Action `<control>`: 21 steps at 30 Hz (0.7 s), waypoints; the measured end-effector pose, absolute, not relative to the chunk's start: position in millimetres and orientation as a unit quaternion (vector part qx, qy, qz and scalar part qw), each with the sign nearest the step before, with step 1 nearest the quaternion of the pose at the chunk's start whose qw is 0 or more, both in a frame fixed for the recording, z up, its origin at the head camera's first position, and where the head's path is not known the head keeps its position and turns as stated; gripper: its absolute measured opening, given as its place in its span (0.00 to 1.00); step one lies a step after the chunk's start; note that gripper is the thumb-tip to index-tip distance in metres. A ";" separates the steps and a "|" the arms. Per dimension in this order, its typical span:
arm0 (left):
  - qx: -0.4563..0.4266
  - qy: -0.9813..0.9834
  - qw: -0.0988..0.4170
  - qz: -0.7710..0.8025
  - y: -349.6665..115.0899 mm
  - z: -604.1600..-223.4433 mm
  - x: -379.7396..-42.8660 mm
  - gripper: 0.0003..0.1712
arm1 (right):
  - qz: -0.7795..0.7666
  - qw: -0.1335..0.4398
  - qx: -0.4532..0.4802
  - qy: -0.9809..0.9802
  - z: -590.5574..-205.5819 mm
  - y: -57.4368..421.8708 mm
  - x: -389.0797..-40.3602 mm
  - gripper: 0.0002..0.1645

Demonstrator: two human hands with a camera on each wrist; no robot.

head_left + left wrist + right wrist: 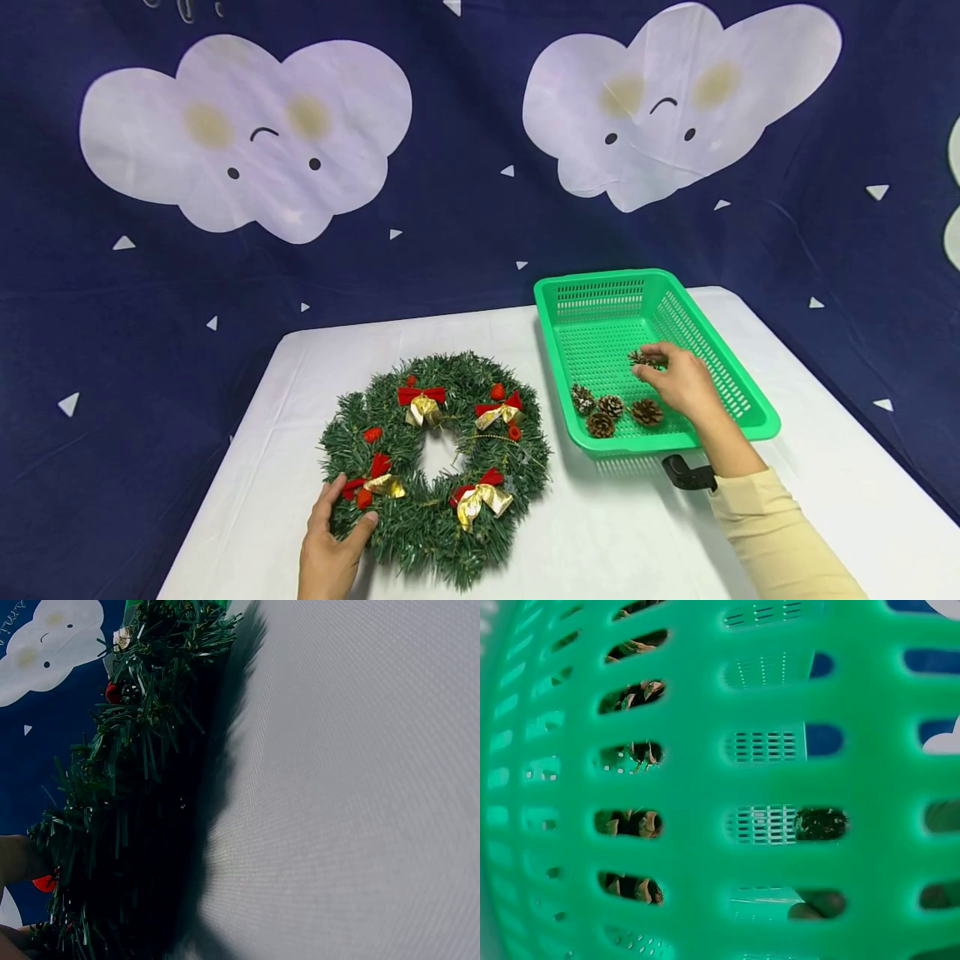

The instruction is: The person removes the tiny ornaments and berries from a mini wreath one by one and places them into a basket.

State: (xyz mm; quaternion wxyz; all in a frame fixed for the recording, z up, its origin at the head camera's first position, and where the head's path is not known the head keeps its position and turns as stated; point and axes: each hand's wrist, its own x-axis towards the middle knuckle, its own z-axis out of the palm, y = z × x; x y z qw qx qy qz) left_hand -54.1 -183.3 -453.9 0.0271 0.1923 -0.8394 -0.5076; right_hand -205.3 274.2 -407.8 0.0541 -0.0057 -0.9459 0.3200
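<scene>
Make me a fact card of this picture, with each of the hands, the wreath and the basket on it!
Left hand: touches the wreath
Right hand: pinches a pinecone
Wreath: green, four red-and-gold bows, red ornaments
Basket: green, four more pinecones inside
Table: white cover
Backdrop: dark blue, white clouds

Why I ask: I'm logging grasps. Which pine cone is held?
The rearmost pine cone, pinched by the right hand; the other four lie untouched in the green basket.

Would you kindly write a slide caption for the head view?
Left hand touching a bow-trimmed wreath, right hand holding a pinecone at a green basket.
</scene>
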 end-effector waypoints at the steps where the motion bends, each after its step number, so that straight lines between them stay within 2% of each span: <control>1: 0.192 -0.839 0.027 -0.509 -183.2 -453.8 -54.1 0.46 | 0.317 0.052 -0.005 -0.947 -407.7 274.4 -205.3 0.27; 21: 0.192 -0.836 0.034 -0.513 -183.2 -454.6 -53.8 0.45 | 0.279 0.029 -0.010 -0.960 -409.3 272.7 -206.5 0.28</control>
